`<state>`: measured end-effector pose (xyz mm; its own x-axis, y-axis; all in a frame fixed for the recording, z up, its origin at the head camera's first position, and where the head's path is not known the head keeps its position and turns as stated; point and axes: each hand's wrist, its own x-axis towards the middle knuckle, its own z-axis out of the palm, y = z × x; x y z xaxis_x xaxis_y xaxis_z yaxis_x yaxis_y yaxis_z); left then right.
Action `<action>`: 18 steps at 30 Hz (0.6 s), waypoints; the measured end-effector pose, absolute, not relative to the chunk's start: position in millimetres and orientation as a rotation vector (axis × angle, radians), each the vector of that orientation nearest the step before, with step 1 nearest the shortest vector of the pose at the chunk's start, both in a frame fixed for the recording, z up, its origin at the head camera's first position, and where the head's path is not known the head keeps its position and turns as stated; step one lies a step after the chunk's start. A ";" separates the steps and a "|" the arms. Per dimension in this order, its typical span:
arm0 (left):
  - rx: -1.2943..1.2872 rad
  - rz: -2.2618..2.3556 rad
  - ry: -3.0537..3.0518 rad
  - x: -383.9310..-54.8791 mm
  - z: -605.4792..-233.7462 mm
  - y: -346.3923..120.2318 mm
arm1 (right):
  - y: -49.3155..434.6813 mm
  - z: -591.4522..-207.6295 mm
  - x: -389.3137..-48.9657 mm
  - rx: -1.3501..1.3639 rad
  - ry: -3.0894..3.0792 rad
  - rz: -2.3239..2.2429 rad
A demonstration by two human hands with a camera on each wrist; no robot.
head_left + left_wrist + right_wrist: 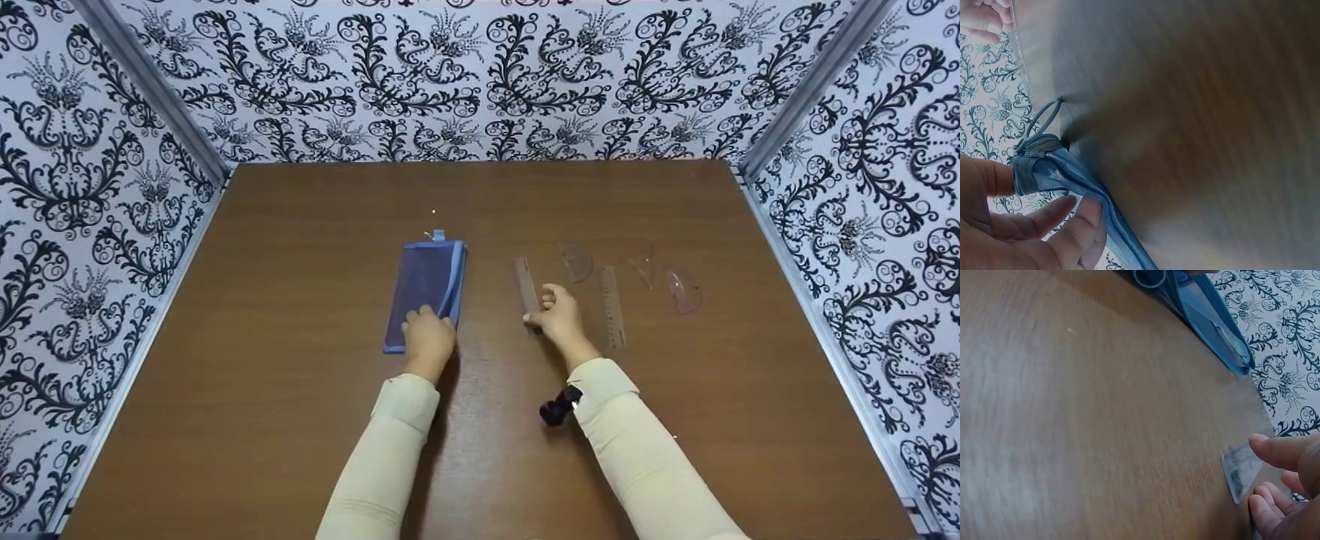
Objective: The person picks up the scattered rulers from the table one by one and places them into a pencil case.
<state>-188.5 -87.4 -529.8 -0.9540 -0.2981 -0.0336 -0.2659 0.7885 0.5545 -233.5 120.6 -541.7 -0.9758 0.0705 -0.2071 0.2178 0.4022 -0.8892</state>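
Observation:
A blue zip pouch (420, 277) with a mesh-like face lies left of centre in the head view. My left hand (430, 341) holds its near end; the left wrist view shows thumb and fingers about the zipper edge (1109, 216), with a pull loop (1044, 119) beside them. The pouch's mouth (1207, 318) gapes in the right wrist view. To the right, my right hand (562, 322) grips the near end of a clear ruler (525, 277) between thumb and curled fingers. That ruler's corner (1239, 472) shows between them in the right wrist view.
Right of my right hand lie a second clear ruler (613, 307), a clear protractor (577, 264), a pinkish set square (643, 264) and a pink protractor (684, 291). Patterned walls (487, 82) bound the wooden table (300, 225) at the back and sides.

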 end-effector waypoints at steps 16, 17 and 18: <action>0.492 -0.956 -2.948 -191.4 -532.2 -89.4 | 112.1 -545.3 -231.2 0.270 2.647 -1.526; 0.487 -0.949 -2.951 -191.4 -532.0 -89.4 | 111.4 -545.2 -230.8 0.279 2.648 -1.535; 0.484 -0.943 -2.951 -191.4 -532.0 -89.4 | 110.6 -545.1 -230.3 0.286 2.654 -1.539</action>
<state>-191.4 -89.4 -532.0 -0.9524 -0.2921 -0.0876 -0.2887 0.7714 0.5670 -230.3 110.6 -545.1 -0.9810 0.1298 -0.1444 0.1898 0.4845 -0.8539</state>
